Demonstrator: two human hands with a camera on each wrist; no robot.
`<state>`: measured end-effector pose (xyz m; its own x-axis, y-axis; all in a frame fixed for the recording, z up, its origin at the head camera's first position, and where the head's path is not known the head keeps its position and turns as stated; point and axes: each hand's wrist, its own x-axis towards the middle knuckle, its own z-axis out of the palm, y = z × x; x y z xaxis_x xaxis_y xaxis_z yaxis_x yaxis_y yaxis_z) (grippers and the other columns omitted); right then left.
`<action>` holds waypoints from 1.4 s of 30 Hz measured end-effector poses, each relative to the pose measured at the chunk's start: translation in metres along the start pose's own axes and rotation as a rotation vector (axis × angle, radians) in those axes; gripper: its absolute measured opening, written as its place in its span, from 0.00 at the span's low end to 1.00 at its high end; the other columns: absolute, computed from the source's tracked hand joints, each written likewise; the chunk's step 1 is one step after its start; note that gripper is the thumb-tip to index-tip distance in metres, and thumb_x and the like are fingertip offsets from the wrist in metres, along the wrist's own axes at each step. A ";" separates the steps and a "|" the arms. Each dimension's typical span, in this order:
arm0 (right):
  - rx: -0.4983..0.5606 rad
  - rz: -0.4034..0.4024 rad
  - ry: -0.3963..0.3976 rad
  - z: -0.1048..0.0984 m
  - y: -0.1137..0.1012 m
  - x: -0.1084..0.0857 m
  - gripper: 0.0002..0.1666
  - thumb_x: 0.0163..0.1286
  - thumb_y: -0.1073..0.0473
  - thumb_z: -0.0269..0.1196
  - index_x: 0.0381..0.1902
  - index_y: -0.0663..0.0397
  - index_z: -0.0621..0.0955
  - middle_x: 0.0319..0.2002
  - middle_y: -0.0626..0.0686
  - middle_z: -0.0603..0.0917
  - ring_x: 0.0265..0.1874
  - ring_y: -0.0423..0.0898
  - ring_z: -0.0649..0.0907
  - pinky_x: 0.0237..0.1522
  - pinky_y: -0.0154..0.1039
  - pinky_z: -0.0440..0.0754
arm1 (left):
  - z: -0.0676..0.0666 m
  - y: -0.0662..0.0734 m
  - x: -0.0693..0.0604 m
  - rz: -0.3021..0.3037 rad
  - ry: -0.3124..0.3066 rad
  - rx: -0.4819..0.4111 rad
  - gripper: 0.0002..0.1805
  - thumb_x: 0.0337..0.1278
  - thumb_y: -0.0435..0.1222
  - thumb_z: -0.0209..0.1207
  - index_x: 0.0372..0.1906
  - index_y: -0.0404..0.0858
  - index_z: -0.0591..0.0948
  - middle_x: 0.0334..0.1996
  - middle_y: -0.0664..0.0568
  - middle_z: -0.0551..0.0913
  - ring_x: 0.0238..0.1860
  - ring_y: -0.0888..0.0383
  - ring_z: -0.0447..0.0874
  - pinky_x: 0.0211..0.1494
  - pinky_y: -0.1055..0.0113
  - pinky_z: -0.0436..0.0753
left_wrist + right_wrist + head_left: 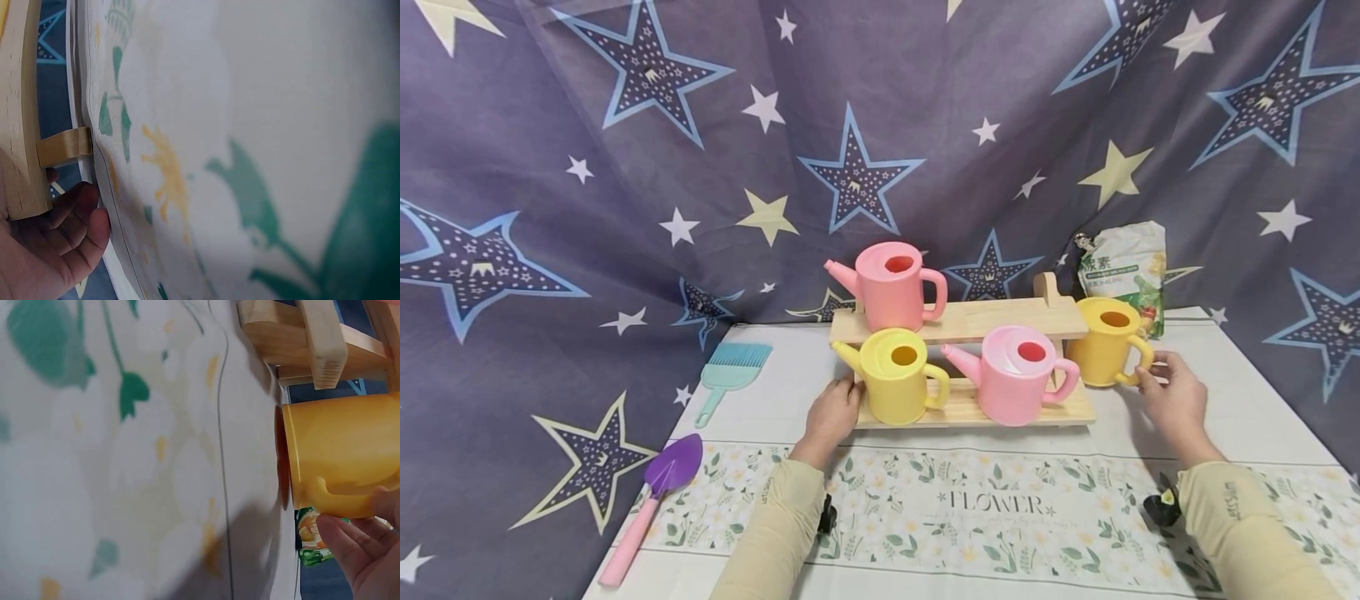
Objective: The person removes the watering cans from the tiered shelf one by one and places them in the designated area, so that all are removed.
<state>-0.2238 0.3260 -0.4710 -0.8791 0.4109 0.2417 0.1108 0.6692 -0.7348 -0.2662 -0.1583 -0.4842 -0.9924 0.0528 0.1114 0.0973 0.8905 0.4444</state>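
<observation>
My left hand (832,414) grips the left end of the lower board of a two-tier wooden plant stand (977,321). In the left wrist view its fingers (81,240) curl beneath the board end (28,181). With thumb and fingers, my right hand (1176,404) pinches the handle of an orange-yellow watering can (1101,350) just right of the stand. The right wrist view shows this can upright, close to the tabletop. A coral pink watering can (891,292) stands on the upper tier. Below it are a yellow watering can (895,387) and a light pink one (1015,383).
A white and green bag (1123,262) leans at the back right behind the orange-yellow can. On the left lie a teal brush (730,377) and a purple shovel (673,467) with a pink handle. A star-patterned curtain (925,125) borders the white table (1150,433).
</observation>
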 end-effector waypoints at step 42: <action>0.218 -0.242 0.124 -0.031 -0.108 -0.011 0.16 0.69 0.61 0.63 0.50 0.65 0.81 0.46 0.64 0.85 0.35 0.16 0.75 0.41 0.17 0.74 | -0.001 0.001 -0.001 -0.005 0.003 -0.001 0.23 0.77 0.47 0.41 0.58 0.36 0.78 0.46 0.42 0.80 0.50 0.44 0.80 0.52 0.49 0.78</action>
<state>-0.2119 0.2682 -0.3748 -0.8034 0.3373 0.4907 -0.2072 0.6143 -0.7614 -0.2651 -0.1578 -0.4833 -0.9927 0.0468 0.1115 0.0921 0.8902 0.4462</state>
